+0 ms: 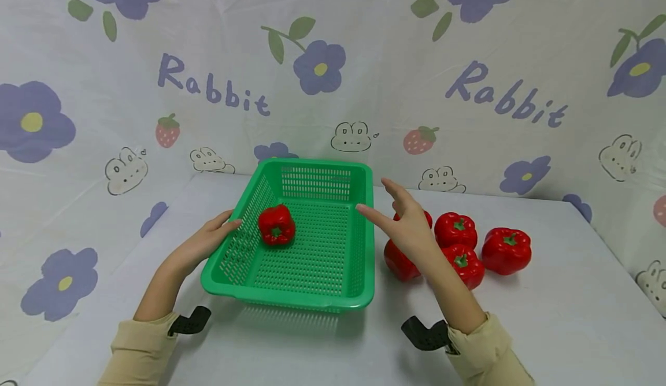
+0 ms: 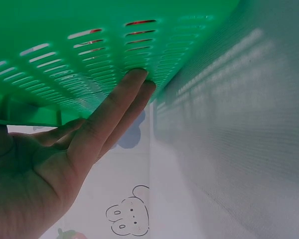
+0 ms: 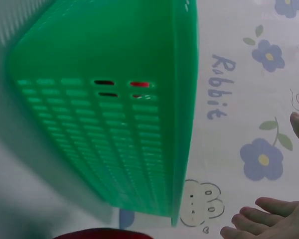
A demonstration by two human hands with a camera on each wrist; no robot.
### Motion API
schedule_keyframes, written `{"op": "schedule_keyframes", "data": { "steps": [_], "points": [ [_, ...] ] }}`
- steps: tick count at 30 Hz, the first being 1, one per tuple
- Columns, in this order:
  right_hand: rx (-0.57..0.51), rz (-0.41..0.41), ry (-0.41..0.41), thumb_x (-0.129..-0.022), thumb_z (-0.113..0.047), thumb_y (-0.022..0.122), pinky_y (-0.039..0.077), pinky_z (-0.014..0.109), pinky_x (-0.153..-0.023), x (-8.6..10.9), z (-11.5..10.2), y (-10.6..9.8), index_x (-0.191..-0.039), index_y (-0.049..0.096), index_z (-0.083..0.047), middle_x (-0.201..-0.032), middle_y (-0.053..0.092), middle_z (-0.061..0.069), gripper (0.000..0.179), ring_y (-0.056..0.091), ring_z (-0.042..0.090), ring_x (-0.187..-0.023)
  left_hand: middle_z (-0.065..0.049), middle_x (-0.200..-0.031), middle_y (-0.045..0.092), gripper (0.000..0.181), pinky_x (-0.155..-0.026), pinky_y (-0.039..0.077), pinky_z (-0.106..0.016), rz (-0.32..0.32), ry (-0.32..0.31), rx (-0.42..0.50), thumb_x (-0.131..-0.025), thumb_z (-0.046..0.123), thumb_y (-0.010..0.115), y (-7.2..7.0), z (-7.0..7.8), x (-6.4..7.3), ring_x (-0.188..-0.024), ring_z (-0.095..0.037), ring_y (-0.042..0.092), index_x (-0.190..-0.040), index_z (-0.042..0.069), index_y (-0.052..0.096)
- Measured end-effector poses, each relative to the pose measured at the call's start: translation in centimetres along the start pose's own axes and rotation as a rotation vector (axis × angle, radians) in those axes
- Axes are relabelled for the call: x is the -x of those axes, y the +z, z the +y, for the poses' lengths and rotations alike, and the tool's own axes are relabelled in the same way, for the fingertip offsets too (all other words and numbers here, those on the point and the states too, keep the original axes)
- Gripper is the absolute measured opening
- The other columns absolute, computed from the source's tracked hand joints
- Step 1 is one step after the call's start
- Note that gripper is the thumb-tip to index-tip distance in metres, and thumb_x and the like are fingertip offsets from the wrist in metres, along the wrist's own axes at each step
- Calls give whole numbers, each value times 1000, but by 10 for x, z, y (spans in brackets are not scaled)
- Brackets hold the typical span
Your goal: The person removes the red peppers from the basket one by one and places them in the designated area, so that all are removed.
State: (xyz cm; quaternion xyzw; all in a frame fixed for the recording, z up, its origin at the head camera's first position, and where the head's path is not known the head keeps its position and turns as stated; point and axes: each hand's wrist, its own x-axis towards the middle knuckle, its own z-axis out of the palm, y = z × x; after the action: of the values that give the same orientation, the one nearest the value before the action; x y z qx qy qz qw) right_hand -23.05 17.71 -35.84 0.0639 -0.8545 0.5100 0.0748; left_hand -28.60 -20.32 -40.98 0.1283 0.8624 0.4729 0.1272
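A green plastic basket (image 1: 307, 300) with slotted walls stands on the white table, and one red bell pepper (image 1: 277, 225) lies in its left part. My left hand (image 1: 208, 238) holds the basket's left side, thumb over the rim; the left wrist view shows its fingers (image 2: 114, 107) stretched against the outer wall. Raised beside the right rim, my right hand (image 1: 411, 224) is spread, thumb toward the basket, holding nothing. Right of the basket, partly behind that hand, are several more red bell peppers (image 1: 506, 251). A pepper's red edge (image 3: 102, 234) shows low in the right wrist view.
A white cloth backdrop (image 1: 385, 74) with flowers, rabbits and lettering hangs behind the table (image 1: 562, 305). A black wrist mount (image 1: 190, 320) sits at the left sleeve and another black mount (image 1: 425, 334) at the right.
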Motion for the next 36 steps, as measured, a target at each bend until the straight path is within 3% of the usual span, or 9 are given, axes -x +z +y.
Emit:
{"op": "schedule_keyframes", "data": {
  "steps": [12, 20, 29, 36],
  "points": [
    [-67, -33, -65, -87, -46, 70, 31, 41, -117, -11, -23, 17, -154, 28, -18, -160, 30, 3, 84, 28, 22, -149, -22, -159, 22, 66, -111, 28, -62, 3, -3, -14, -105, 46, 34, 0, -1, -1, -144, -41, 25, -157, 10, 16],
    [-70, -45, -52, -86, -50, 70, 32, 44, -116, -17, -36, 24, -154, 28, -21, -160, 30, 2, 85, 28, 26, -149, -21, -161, 18, 67, -113, 24, -64, 10, -14, -15, -104, 47, 35, 0, -3, 0, -147, -42, 18, -157, 10, 15],
    [-70, -59, -124, -88, -44, 69, 32, 46, -116, -27, -40, 36, -154, 30, -17, -159, 32, 5, 81, 29, 24, -148, -22, -161, 16, 68, -113, 21, -66, 9, -17, -28, -104, 47, 34, 0, -2, 0, -149, -44, 12, -157, 9, 15],
    [-72, -61, -134, -89, -44, 69, 29, 44, -118, -33, -46, 44, -153, 31, -17, -159, 31, 3, 80, 28, 22, -149, -21, -162, 13, 69, -113, 17, -68, 13, -20, -35, -104, 49, 34, 0, -2, 1, -149, -44, 7, -157, 9, 14]
  ]
}}
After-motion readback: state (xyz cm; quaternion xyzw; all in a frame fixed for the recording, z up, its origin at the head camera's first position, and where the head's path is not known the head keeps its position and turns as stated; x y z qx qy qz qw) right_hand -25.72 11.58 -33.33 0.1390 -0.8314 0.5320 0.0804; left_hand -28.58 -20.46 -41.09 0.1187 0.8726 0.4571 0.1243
